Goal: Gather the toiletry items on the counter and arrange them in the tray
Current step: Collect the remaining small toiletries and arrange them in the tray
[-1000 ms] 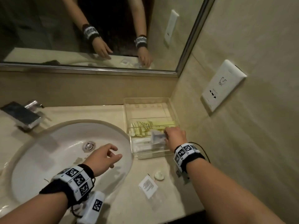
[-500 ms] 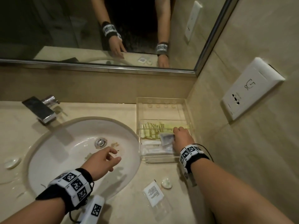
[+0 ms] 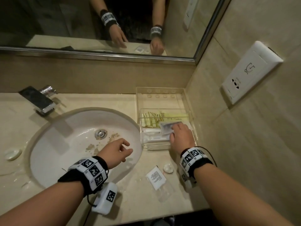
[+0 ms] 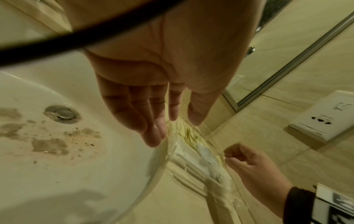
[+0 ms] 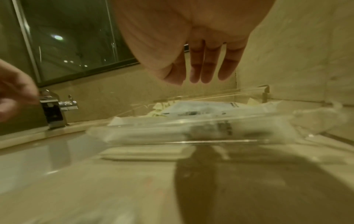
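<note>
A clear tray stands on the counter right of the sink, against the wall corner. In it lie a yellow-green packet, long white packets and a grey packet on top. My right hand hovers over the tray's near right part, just above the grey packet; the right wrist view shows its fingers straight and holding nothing. My left hand hangs over the sink, fingers relaxed and empty. On the counter nearer me lie a white sachet, a small round white piece and a clear packet.
The white sink basin with brown stains fills the left, with a chrome tap behind it. A round lid lies at the far left. The tiled wall with a white socket plate runs close along the right; a mirror hangs behind.
The grey packet, held tilted in my right fingers a second ago, now lies flat in the tray and the fingers have come off it. The left hand stays over the sink.
</note>
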A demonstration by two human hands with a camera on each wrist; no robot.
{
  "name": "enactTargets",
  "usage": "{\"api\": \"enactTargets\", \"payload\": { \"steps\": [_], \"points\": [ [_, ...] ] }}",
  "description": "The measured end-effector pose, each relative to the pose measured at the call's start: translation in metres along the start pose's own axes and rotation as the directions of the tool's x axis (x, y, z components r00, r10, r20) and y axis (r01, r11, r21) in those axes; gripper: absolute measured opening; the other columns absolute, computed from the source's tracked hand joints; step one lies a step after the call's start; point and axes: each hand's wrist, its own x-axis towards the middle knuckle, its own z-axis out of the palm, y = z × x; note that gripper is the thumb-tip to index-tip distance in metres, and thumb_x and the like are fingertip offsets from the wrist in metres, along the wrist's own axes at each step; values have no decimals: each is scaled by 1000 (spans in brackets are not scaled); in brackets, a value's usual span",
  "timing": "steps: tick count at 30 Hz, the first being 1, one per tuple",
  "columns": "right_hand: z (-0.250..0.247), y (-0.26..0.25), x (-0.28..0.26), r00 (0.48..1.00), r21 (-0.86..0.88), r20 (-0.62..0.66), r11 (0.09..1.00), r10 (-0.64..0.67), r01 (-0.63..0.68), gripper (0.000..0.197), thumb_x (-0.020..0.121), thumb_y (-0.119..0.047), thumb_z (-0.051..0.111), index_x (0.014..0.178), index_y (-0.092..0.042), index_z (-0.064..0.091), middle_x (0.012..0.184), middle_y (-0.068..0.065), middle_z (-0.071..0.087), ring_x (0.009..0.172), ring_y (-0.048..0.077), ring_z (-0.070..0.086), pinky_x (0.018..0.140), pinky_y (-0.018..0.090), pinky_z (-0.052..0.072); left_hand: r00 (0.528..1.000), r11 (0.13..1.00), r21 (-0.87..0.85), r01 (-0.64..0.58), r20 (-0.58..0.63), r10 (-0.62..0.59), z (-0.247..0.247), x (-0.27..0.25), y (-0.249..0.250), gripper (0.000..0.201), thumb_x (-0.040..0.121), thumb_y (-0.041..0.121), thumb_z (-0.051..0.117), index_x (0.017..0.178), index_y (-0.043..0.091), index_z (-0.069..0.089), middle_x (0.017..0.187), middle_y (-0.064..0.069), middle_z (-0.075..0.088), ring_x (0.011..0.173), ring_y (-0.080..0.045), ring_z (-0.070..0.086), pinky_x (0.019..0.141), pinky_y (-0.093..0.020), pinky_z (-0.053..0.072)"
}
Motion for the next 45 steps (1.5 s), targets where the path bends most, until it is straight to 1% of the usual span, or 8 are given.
{"api": "enactTargets", "payload": {
  "steps": [4, 8, 14, 28, 32, 37, 40, 45],
  "points": [
    [0, -18, -45, 989, 62, 126, 995, 72, -80, 8, 92, -24, 51, 90, -18, 57, 87, -2, 61, 81, 18, 59, 77, 34, 53, 995, 997, 50, -64, 78, 60, 13, -1, 6, 28, 91, 37, 58, 114, 21, 56, 92, 1, 66, 76, -14, 70, 77, -34, 55],
    [8, -35, -86, 912, -24, 378, 986, 163, -166, 23, 86, -42, 57, 85, -20, 53, 87, -1, 60, 78, 20, 56, 66, 30, 44, 985, 988, 73, -133, 118, 124, 19, -8, 10, 28, 91, 37, 57, 114, 20, 57, 92, -1, 69, 76, -13, 70, 75, -30, 54],
    [24, -58, -118, 866, -119, 407, 957, 291, -266, 49, 72, -55, 68, 101, -19, 50, 103, 3, 59, 95, 24, 58, 77, 37, 48, 973, 984, 45, -175, 163, 165, 17, -20, 3, 25, 91, 36, 59, 110, 21, 58, 91, -2, 69, 72, -12, 70, 76, -31, 53],
    [41, -78, -126, 803, -180, 368, 883, 468, -432, 59, 78, -42, 72, 123, -16, 44, 122, 8, 57, 116, 28, 50, 95, 41, 39, 959, 978, 55, -201, 217, 184, 18, -25, 3, 21, 91, 34, 59, 108, 21, 57, 93, -6, 69, 68, -11, 66, 73, -29, 52],
    [42, -77, -128, 803, -102, 373, 881, 465, -462, 57, 78, -37, 71, 123, -17, 44, 116, 7, 62, 113, 28, 51, 93, 41, 37, 958, 977, 58, -205, 218, 188, 24, -21, 12, 23, 91, 34, 60, 108, 21, 57, 92, -5, 69, 69, -13, 67, 73, -30, 52],
    [18, -62, -116, 857, 45, 408, 930, 315, -364, 19, 80, -36, 66, 82, -21, 54, 96, 3, 61, 92, 25, 56, 84, 38, 45, 961, 977, 68, -203, 204, 185, 28, -14, 20, 21, 91, 34, 60, 107, 21, 57, 92, -5, 69, 68, -12, 66, 73, -29, 51],
    [-12, -44, -86, 907, 97, 341, 950, 248, -296, 14, 82, -31, 66, 80, -23, 55, 85, -4, 59, 82, 21, 56, 82, 35, 43, 970, 981, 64, -181, 177, 168, 24, -10, 22, 21, 91, 34, 60, 108, 21, 58, 92, -4, 69, 71, -13, 68, 72, -29, 51],
    [-44, -3, -13, 953, -178, 267, 979, 144, -98, 15, 88, -20, 58, 102, -26, 60, 104, -2, 64, 104, 23, 57, 90, 40, 39, 985, 988, 52, -145, 104, 139, 13, -6, 25, 21, 92, 34, 59, 107, 20, 58, 89, -1, 67, 76, -17, 69, 75, -32, 54]
  ]
}}
